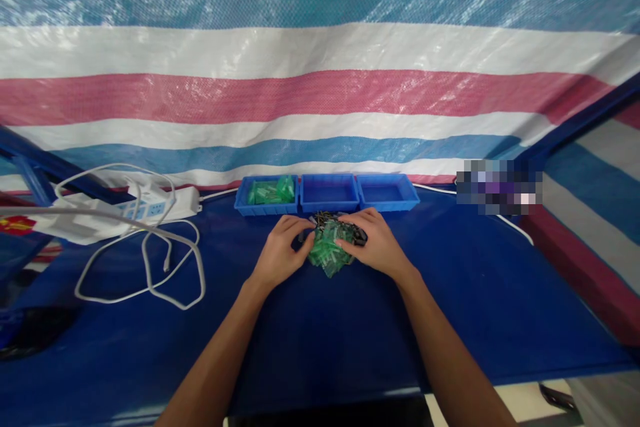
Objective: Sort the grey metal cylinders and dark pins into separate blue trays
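Note:
A heap of green see-through pieces (331, 250), likely small plastic packets or strips, lies on the blue table top. Thin dark metal-looking pieces (327, 217), too small to name, are mixed in along its far side. At the heap's left edge is my left hand (284, 250), fingers curved and thumb apart from them. My right hand (376, 240) cups the right side, its thumb over the green pieces and its fingers behind on the dark ones. Neither hand visibly lifts anything. Parts of the heap under the fingers are hidden.
Behind the heap stand three blue trays in a row: a left tray (267, 211) with green packets (273, 191), a middle tray (330, 205) and a right tray (389, 204). A white power strip (165, 205) and looped white cables (145, 293) lie left. A blurred-out object (500, 187) sits right.

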The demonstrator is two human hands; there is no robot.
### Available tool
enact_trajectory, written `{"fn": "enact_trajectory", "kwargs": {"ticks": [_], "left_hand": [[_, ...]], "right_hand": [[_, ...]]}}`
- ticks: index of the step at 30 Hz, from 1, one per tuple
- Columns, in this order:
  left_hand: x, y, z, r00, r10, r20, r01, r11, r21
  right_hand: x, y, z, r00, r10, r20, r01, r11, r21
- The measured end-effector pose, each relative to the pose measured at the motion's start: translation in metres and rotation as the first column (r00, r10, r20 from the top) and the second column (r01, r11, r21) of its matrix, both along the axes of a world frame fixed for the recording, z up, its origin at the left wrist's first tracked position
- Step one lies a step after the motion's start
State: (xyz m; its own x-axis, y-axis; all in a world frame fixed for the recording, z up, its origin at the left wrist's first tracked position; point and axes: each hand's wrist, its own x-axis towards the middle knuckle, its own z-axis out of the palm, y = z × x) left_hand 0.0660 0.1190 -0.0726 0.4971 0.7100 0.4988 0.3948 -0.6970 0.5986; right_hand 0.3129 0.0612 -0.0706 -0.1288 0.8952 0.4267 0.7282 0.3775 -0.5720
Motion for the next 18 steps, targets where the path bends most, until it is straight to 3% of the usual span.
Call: {"fn": "enact_trajectory", "kwargs": {"ticks": [10, 14, 18], "left_hand": [[0.003, -0.004, -0.002, 0.997, -0.058, -0.042, 0.057, 0.998, -0.024], [0.007, -0.006, -0.008, 0.998, -0.044, -0.034, 0.042, 0.997, -0.062], [0.010, -0.008, -0.008, 0.999, -0.033, 0.034, 0.037, 0.992, -0.122]], "right_hand": [[-0.003, 0.001, -0.001, 0.999, 0.031, -0.008, -0.031, 0.999, -0.016], [-0.010, 0.001, 0.002, 0.970, 0.005, -0.243, -0.014, 0.999, -0.036], [-0.019, 0.000, 0.001, 0.860, -0.039, -0.509, -0.018, 0.994, -0.108]]}}
